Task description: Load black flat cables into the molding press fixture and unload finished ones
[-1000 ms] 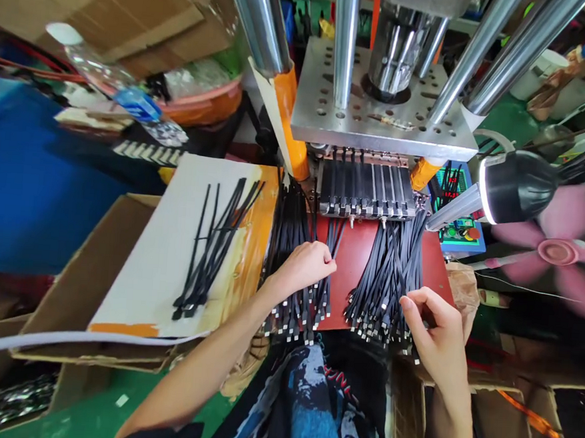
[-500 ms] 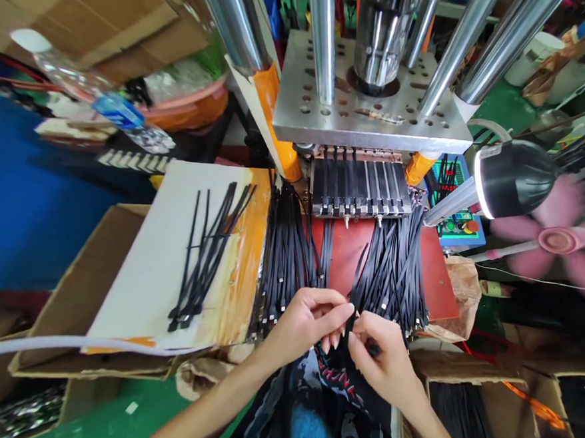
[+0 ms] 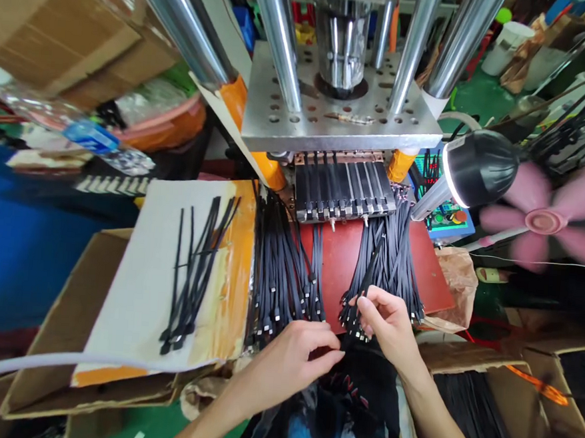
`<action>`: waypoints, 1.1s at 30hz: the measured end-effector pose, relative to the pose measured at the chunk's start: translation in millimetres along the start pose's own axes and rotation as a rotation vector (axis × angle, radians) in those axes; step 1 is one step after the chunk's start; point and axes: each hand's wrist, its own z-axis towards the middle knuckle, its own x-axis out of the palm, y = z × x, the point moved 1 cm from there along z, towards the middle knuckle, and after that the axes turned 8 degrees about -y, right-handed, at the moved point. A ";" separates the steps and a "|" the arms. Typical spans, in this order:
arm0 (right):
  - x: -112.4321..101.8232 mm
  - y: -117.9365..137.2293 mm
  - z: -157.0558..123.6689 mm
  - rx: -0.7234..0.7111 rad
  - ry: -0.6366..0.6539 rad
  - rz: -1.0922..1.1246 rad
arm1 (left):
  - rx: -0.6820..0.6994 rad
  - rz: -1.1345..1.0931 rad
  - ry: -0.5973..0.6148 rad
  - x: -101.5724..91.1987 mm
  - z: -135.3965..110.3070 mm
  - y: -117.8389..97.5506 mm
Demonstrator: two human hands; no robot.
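Observation:
Two heaps of black cable ties with metal heads lie on a red plate (image 3: 337, 262) below a press: a left heap (image 3: 281, 271) and a right heap (image 3: 389, 266). My right hand (image 3: 388, 322) pinches one black tie (image 3: 365, 287) at the near end of the right heap, the strap slanting up and away. My left hand (image 3: 290, 362) is curled at the plate's near edge, fingertips pinched toward the same tie's lower end. The press die (image 3: 342, 192) holds a row of ties in its slots.
A white board (image 3: 168, 277) on a cardboard box (image 3: 53, 349) at left carries a small bundle of ties (image 3: 193, 272). A black lamp (image 3: 476, 168) and a spinning pink fan (image 3: 547, 220) are at right. A box with black ties (image 3: 479, 419) sits lower right.
Both hands left the heaps and came together at the plate's near edge. The right hand has since lifted a tie up toward the right heap; the left stays low.

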 end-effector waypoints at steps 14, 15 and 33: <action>-0.4 -9.9 -14.5 -0.422 -0.054 -0.269 | 0.032 -0.370 -0.200 -52.9 61.2 -35.6; -2.8 -10.0 -13.2 -0.431 -0.064 -0.249 | 0.006 -0.391 -0.192 -52.4 60.2 -33.8; 32.1 1.9 12.1 -0.376 -0.036 -0.288 | 0.271 -0.252 -0.506 -62.8 87.3 -28.2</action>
